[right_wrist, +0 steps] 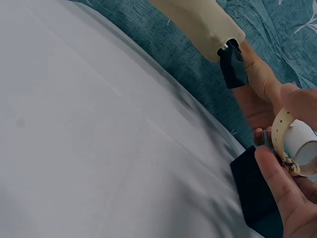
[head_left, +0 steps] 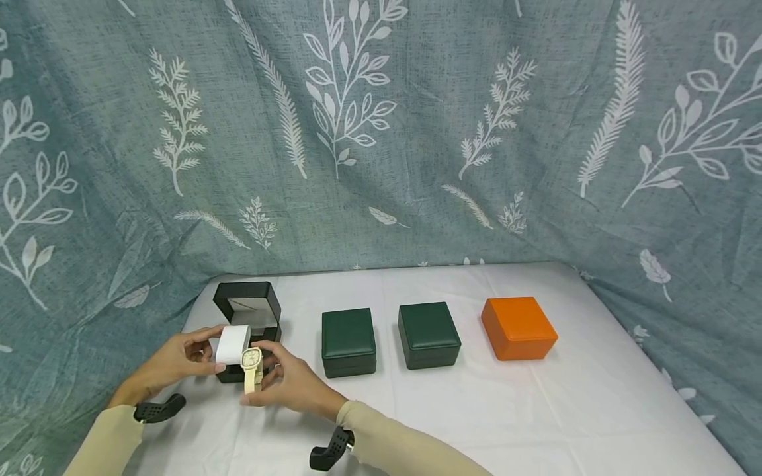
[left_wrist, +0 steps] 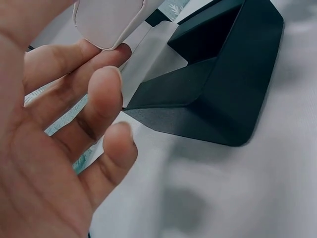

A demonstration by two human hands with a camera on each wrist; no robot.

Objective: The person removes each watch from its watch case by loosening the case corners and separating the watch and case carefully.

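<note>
My left hand (head_left: 178,357) pinches a white watch cushion (head_left: 233,344) between thumb and fingers, over the front of an open black watch box (head_left: 247,291). In the left wrist view the cushion's end (left_wrist: 109,22) sits at the fingertips, beside the dark box (left_wrist: 223,94). Just right of the cushion, my right hand (head_left: 297,383) holds a wristwatch (head_left: 252,360) with a squarish pale gold face and a cream strap. The right wrist view shows that strap (right_wrist: 279,131) curving between thumb and fingers, its buckle fastened or close to its end, with the cushion (right_wrist: 298,141) behind it.
Two closed dark green boxes (head_left: 348,344) (head_left: 430,334) stand in the middle of the white-covered table (head_left: 464,416). Farther right is a closed orange box (head_left: 519,327). A blue-green leaf-patterned cloth (head_left: 411,165) hangs behind the table.
</note>
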